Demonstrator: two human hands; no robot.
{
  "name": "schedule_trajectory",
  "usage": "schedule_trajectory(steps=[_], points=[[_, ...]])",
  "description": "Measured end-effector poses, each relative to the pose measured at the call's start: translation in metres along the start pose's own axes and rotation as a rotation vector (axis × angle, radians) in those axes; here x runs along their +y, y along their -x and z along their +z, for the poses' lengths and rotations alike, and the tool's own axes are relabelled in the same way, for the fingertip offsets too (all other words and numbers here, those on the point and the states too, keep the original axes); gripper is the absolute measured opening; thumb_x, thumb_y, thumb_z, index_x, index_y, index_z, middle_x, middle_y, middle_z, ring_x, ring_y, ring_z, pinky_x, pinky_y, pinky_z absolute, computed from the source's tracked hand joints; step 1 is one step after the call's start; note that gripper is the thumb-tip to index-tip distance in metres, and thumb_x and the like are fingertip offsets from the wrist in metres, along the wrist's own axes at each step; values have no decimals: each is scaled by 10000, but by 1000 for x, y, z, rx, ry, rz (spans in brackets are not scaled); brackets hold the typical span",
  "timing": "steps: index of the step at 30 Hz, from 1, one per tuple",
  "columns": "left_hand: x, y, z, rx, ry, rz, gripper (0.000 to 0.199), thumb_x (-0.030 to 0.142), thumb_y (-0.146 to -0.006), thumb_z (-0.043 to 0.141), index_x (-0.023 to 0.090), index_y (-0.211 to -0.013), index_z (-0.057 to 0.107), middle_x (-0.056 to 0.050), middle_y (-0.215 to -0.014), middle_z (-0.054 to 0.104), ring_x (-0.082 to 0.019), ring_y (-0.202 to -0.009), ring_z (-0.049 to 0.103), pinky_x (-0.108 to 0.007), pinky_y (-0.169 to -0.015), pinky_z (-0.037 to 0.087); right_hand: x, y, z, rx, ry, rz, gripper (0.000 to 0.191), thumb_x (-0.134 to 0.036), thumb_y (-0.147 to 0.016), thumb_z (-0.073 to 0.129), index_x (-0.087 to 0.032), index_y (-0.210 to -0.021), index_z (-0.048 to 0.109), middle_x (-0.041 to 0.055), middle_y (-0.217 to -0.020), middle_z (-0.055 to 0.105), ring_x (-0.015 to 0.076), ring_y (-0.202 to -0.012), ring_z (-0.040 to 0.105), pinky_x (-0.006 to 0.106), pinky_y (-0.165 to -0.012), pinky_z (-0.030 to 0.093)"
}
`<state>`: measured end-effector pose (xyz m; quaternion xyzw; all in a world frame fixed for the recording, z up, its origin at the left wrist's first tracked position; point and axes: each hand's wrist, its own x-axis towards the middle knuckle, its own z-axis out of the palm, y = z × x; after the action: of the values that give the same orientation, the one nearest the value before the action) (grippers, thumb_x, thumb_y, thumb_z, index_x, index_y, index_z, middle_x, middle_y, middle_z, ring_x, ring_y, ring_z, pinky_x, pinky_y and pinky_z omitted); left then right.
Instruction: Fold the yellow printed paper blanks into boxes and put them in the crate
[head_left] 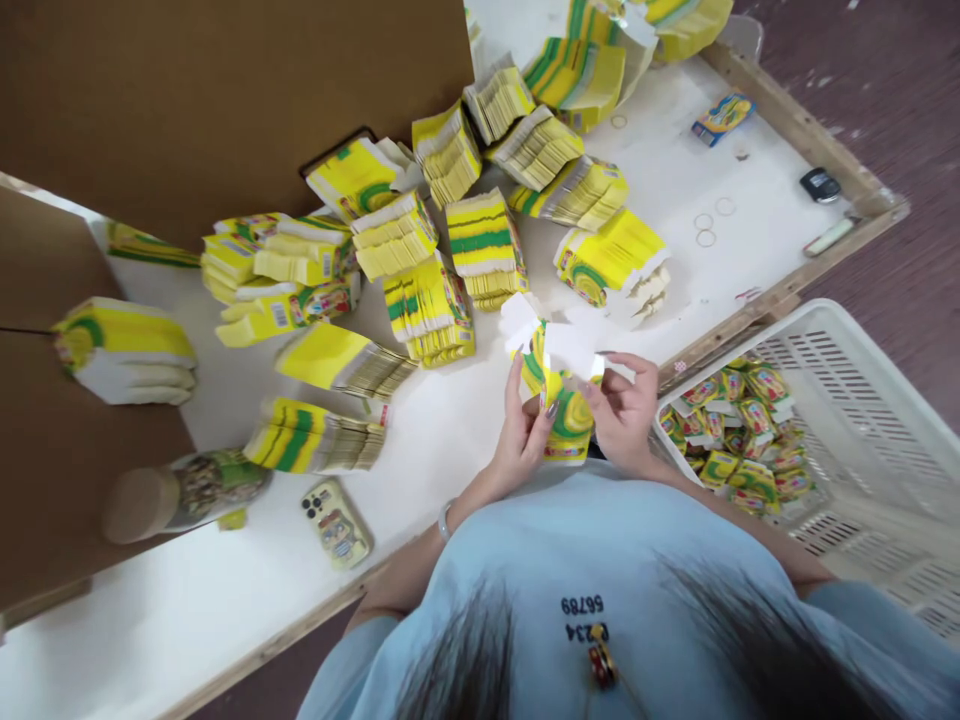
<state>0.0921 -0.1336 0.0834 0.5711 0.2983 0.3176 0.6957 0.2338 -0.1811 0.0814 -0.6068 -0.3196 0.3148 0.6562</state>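
Just in front of my chest I hold a small yellow and green cardboard box (571,415) with its white flaps standing up at the top. My left hand (519,432) grips its left side, thumb on the front face. At the right edge near the flaps, my right hand (626,408) pinches the card between thumb and fingers. A second patterned panel (533,362) with a white flap shows by my left fingertips; whether it belongs to the same box I cannot tell. Beyond my hands lie bundles of flat yellow cartons, the nearest being a striped stack (487,245).
A white plastic basket (862,370) holding several small folded boxes (739,435) stands at right. A phone (337,524) and a lidded jar (187,492) lie left. Rubber bands (704,230), a blue box (723,119) and a wooden rim (825,240) are at the right side.
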Motion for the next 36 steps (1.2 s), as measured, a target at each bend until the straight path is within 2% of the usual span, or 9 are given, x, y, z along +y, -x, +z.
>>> schedule_trajectory(steps=[3,8,10,13,18,20,25,32,36], points=[[0,15,-6,-107,49,-55,734,519,-1051,546,291,-1639,171,18,-845,689,-105,-654,623,-217,-666,527,-2,9,-10,7,97,-76,342,-498,-891,772,-260,-1107,655,40,-923,787,171,-729,739,281,-662,595],[4,19,-15,-104,-37,-55,348,483,-1052,552,238,-1298,552,13,-821,643,-104,-663,570,-212,-650,486,-12,8,-20,-265,208,-5,376,-502,-1011,587,-216,-815,735,1,-712,721,129,-589,646,233,-556,538],[4,14,-14,-35,-97,17,318,486,-1057,537,231,-1240,585,-23,-924,675,-119,-744,602,-232,-706,509,-11,7,-21,-235,239,-47,336,-491,-1006,598,-223,-874,750,21,-784,749,151,-665,683,263,-622,583],[3,7,-10,22,-112,83,492,506,-1070,497,266,-1497,462,1,-843,670,-107,-639,557,-213,-614,482,-6,3,-28,-183,253,-152,287,-463,-995,633,-258,-1159,749,72,-1001,814,205,-864,768,353,-809,650],[12,4,-13,15,-205,0,617,636,-1050,413,173,-1332,706,-118,-1008,791,-148,-700,667,-238,-603,538,-9,-7,-47,-588,274,-269,530,-672,-897,688,-252,-1203,789,146,-1302,765,291,-1212,738,449,-1037,614],[17,4,-15,37,-249,-40,562,600,-1042,474,160,-1238,763,-136,-1072,812,-158,-744,709,-247,-660,579,-16,-8,-48,-631,228,-162,531,-660,-904,689,-235,-1208,781,155,-1322,747,287,-1229,727,434,-999,629],[22,2,-15,30,-274,-51,511,562,-1029,532,163,-1245,767,-136,-1115,821,-164,-774,745,-265,-720,619,-31,-10,-39,-697,29,312,478,-331,-912,726,-234,-1367,619,76,-1151,781,171,-894,779,322,-794,662],[16,8,-12,75,-333,16,497,531,-1062,477,177,-1313,720,-122,-1105,807,-177,-863,739,-291,-808,605,-37,-19,-40,-726,-20,381,478,-293,-876,752,-221,-1339,660,52,-1066,799,158,-850,766,312,-773,656],[5,10,-12,76,-425,176,512,503,-1091,406,209,-1473,579,-53,-894,748,-148,-683,649,-269,-669,544,-33,-18,-41,-693,-108,380,304,-395,-867,791,-240,-1128,806,66,-1136,812,191,-1014,779,354,-902,655]])
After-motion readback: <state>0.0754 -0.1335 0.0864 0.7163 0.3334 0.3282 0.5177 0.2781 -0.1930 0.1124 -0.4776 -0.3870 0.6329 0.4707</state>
